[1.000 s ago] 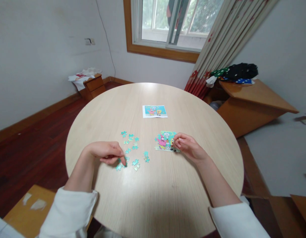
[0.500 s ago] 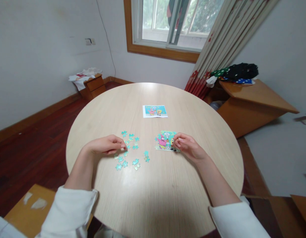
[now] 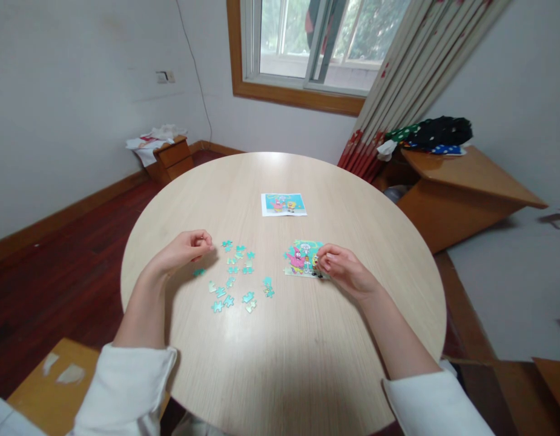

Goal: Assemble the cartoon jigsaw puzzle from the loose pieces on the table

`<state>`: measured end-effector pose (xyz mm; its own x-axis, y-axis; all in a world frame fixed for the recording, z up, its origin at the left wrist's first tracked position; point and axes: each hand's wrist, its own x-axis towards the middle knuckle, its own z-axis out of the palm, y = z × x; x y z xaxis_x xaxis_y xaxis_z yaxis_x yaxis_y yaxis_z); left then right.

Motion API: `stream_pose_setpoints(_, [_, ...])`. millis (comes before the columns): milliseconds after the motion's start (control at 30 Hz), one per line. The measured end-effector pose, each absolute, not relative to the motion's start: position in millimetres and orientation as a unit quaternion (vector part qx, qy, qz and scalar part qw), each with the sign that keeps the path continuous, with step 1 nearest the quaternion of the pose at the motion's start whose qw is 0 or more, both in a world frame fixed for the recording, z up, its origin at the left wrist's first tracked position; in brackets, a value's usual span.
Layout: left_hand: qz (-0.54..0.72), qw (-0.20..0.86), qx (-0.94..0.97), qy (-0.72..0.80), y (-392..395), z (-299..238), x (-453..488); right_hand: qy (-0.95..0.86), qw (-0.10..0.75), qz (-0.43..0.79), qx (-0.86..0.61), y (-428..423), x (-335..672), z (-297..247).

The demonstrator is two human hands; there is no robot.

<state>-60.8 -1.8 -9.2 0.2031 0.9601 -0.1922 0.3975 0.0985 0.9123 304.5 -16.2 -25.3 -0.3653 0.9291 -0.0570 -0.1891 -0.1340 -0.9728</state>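
My left hand (image 3: 186, 249) hovers over the table just left of a scatter of loose jigsaw pieces (image 3: 232, 270), its fingers curled and pressed together. Whatever they may hold is hidden. Most of these pieces are turquoise, and one puzzle piece (image 3: 199, 272) lies apart below that hand. On the right, a partly joined jigsaw puzzle (image 3: 300, 260) shows a pink starfish character and a pale green one. My right hand (image 3: 345, 266) is closed at its right edge, covering part of the yellow character; I cannot make out anything between the fingers. A small joined cluster (image 3: 268, 287) lies between both groups.
A printed reference picture (image 3: 284, 204) lies farther back on the round wooden table (image 3: 280, 351). Beyond the table's right edge, a tilted wooden cabinet (image 3: 465, 194) carries dark and spotted cloths (image 3: 443, 133). A small wooden stand (image 3: 174, 158) is at the back left.
My left hand has moved left and slightly away from me, off the loose pieces, uncovering several of them. My right hand stays at the joined puzzle's right edge.
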Motion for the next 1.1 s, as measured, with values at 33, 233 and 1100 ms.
stream_pose_setpoints(33, [0.274, 0.487, 0.608, 0.564, -2.9, -9.4, -63.3, -0.502, 0.426, 0.657, -0.368, -16.3, 304.6, -25.1])
stream_pose_setpoints(233, [0.184, 0.484, 0.634, 0.574, -6.9, -9.0, -76.9, -0.502, 0.422, 0.655, -0.375, -16.4, 303.8, -23.2])
stream_pose_setpoints(1100, [0.238, 0.322, 0.758, 0.515, 0.9, -35.7, -4.8, -0.505, 0.420, 0.657, -0.371, -15.6, 305.1, -23.8])
